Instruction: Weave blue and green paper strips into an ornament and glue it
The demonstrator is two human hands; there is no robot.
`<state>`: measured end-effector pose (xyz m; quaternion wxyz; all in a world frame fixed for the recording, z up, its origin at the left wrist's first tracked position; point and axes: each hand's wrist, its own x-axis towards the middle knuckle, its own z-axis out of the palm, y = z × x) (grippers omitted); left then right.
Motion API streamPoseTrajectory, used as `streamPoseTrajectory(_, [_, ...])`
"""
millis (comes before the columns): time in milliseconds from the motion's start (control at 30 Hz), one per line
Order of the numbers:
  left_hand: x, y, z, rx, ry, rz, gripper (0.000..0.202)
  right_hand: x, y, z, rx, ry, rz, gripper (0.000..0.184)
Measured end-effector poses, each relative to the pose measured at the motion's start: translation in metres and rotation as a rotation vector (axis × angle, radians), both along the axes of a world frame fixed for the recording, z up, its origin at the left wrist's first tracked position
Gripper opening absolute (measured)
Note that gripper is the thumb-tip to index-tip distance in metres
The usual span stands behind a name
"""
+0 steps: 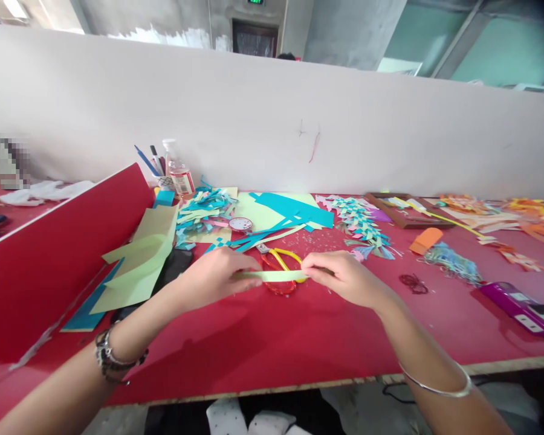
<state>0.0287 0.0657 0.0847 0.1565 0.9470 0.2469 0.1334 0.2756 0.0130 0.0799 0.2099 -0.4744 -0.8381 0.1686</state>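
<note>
Between my two hands a pale green paper strip [281, 276] is stretched level above the red table. My left hand [220, 272] pinches its left end, and my right hand [338, 275] pinches the right end between thumb and fingers. Just behind the strip lie scissors [281, 260] with yellow and red handles, partly hidden by it. Farther back are blue paper strips [272, 232] and a blue sheet [299, 208] on a pale green sheet [258, 202]. A small round white dial [240, 225] sits left of them.
At left, green paper sheets [140, 266] lean near a red divider [72, 248]. A bottle [181, 172] and pen cup [164, 181] stand behind. Woven paper pieces [360, 220], a brown tray [401, 211], blue thread [451, 263] and a purple power strip [521, 308] lie at right.
</note>
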Motion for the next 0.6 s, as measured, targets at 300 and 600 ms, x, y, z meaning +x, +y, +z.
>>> streamPoseTrajectory(300, [0.017,-0.009,-0.003,-0.208,-0.058,0.004,0.03,-0.041,0.001,-0.007,0.375,-0.145,0.042,0.013])
streamPoseTrajectory(600, [0.004,-0.006,-0.011,-0.408,-0.103,0.028,0.034,-0.035,0.008,-0.023,0.251,-0.018,-0.014,0.011])
